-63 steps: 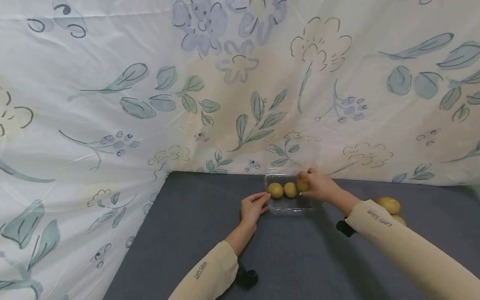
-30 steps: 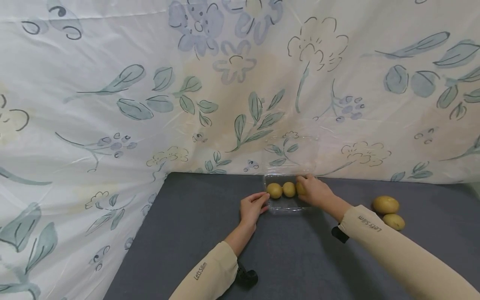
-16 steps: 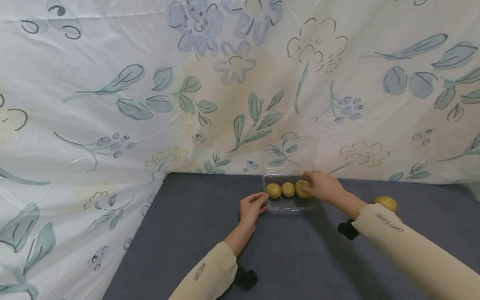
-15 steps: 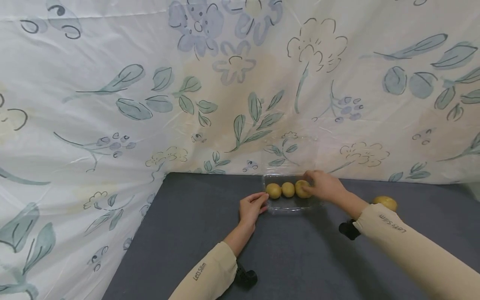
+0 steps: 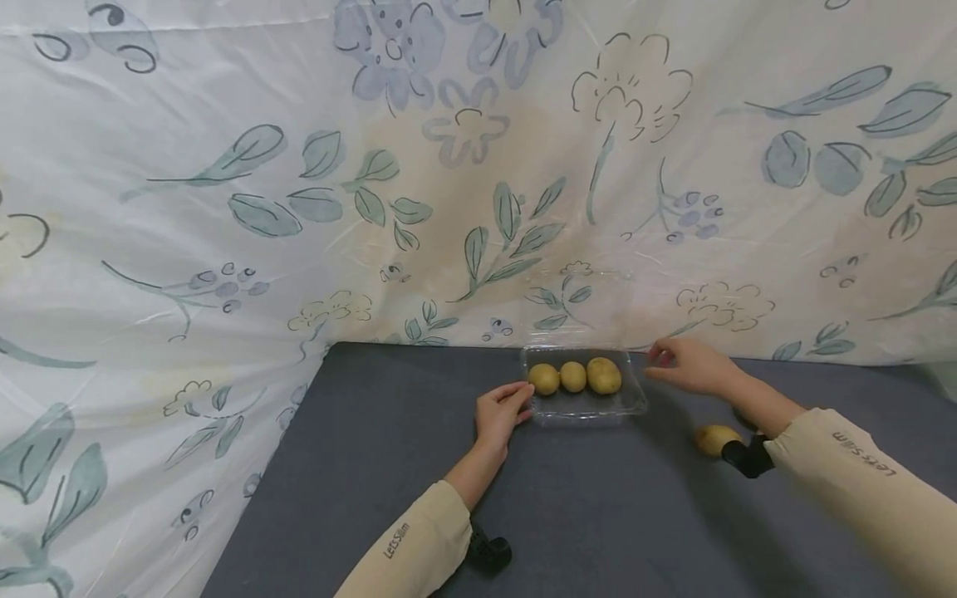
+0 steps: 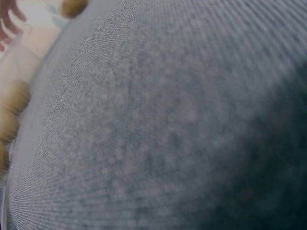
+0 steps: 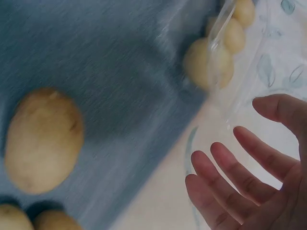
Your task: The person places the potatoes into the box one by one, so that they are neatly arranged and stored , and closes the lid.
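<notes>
Three potatoes (image 5: 572, 377) sit in a row along the back of a clear plastic container (image 5: 591, 414), whose lid stands raised behind it. My left hand (image 5: 499, 417) pinches the container's left edge between thumb and fingers. Just right of the container, my right hand (image 5: 691, 365) hovers with nothing in it. Its fingers (image 7: 249, 182) are spread and relaxed in the right wrist view. Another potato (image 5: 716, 440) lies on the table below the right wrist. That loose potato (image 7: 44, 140) shows large in the right wrist view, with two more partly cut off beneath it.
A dark grey cloth (image 5: 419, 399) covers the table. Directly behind its back edge hangs a floral curtain (image 5: 478, 208). Black wrist cameras (image 5: 489, 552) protrude below both sleeves. The right forearm hides part of the table at right.
My right hand has lowered the third potato into the container's right side, let it go and drawn away to the right. The left hand stays at the container's edge.
</notes>
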The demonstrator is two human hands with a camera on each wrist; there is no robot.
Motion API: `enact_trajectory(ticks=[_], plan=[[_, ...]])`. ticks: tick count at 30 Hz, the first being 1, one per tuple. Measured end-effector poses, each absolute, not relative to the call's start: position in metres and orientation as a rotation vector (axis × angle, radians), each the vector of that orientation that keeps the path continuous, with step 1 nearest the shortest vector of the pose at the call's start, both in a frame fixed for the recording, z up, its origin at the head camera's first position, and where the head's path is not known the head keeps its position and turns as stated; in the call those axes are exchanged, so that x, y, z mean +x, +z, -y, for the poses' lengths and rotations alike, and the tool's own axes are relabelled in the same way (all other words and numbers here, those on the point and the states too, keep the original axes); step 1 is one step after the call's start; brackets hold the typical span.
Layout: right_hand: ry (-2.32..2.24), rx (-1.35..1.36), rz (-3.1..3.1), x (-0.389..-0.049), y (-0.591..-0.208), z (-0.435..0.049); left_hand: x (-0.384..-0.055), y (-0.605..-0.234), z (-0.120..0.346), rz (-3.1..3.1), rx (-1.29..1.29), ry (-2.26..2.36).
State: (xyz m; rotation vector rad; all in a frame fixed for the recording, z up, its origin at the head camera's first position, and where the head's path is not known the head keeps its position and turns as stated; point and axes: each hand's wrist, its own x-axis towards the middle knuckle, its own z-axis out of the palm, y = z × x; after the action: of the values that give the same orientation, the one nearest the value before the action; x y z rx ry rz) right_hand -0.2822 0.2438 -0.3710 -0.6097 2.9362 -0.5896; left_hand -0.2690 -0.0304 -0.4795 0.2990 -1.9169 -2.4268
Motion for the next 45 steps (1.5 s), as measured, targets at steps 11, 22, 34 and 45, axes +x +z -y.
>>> enact_trajectory(ticks=[11, 22, 34, 45], plan=[[-0.566, -0.565, -2.95, -0.277, -0.377, -0.276, -0.268, -0.477, 0.032, 1.918, 0.328, -2.417], [-0.423, -0.342, -2.973, -0.268, -0.392, -0.312, -0.269, -0.479, 0.031, 1.924, 0.33, -2.393], [-0.321, -0.223, -2.985, -0.267, -0.398, -0.347, -0.26, -0.462, 0.033, 1.97, 0.325, -2.377], [-0.292, -0.112, -2.947, -0.264, -0.402, -0.35, -0.262, -0.464, 0.032, 1.959, 0.325, -2.401]])
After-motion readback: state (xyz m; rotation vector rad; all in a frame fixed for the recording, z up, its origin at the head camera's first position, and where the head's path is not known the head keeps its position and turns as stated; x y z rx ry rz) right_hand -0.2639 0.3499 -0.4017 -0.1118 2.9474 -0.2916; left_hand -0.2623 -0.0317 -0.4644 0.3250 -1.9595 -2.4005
